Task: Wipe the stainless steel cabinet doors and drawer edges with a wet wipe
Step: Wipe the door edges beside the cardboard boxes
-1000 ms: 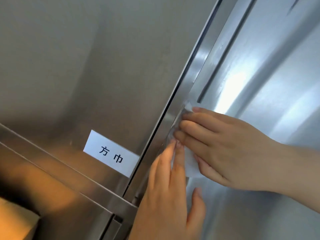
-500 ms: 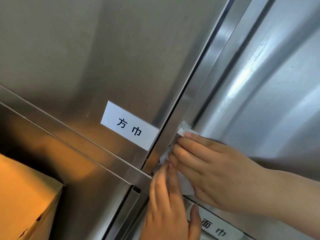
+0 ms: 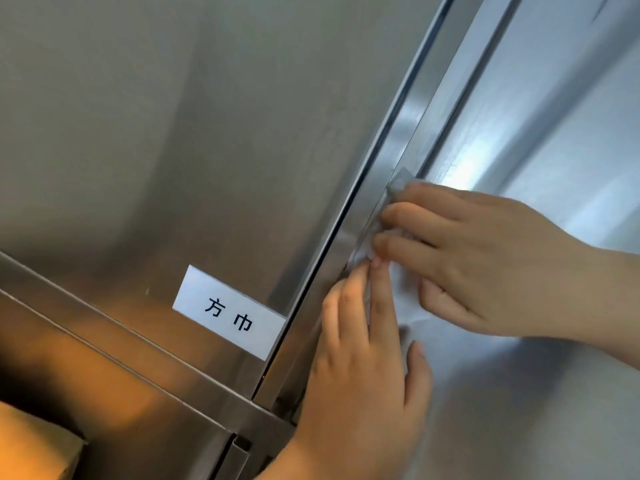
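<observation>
Upward along the door edge (image 3: 405,133) the wet wipe (image 3: 401,292) has slid; the right hand (image 3: 485,265) presses it flat with straight fingers, the left hand (image 3: 363,393) touches its lower part, fingers straight; bare edge runs above.

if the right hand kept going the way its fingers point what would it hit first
The right hand would probably meet the raised door edge at once, right where it presses the wipe; past that, the left door.

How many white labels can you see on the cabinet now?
1. The label is at the lower right corner of the left door, beside the seam. Others may be hidden behind the left hand or right hand.
</observation>
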